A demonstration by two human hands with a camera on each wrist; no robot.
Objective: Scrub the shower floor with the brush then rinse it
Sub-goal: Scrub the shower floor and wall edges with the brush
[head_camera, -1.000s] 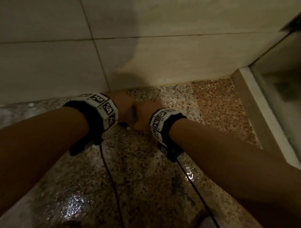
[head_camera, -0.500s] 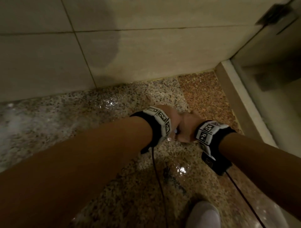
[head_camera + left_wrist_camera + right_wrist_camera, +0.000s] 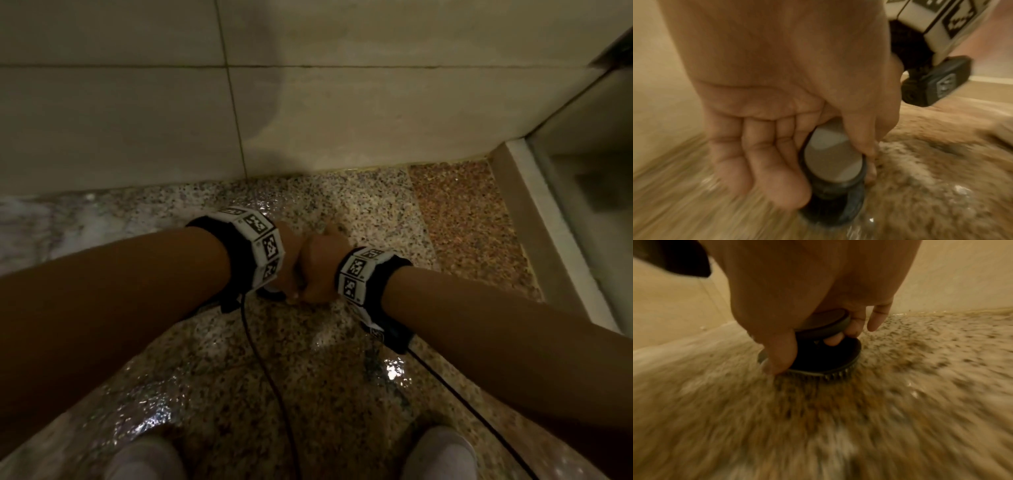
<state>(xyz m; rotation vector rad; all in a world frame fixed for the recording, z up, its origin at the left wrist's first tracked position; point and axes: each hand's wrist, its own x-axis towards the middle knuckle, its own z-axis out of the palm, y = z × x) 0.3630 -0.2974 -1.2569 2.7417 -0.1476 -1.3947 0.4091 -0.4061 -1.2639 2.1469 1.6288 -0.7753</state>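
Head view looking down from above, wrist views close, all sharing the brush [image 3: 824,353]

Wet speckled floor [image 3: 342,394] bears brush [image 3: 826,356], seemingly bristles-down.

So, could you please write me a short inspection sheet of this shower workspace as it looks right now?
Surface: speckled stone shower floor, wet and glistening, pale film at far left.
Job's things: round brush, bristles down on the floor.
Clutter: nothing seen.
Hands: left hand and right hand both grip the brush's knob.
Cables: black cables hang from both wristbands.
Surroundings: tiled wall ahead, raised curb at right, two light shoes below.
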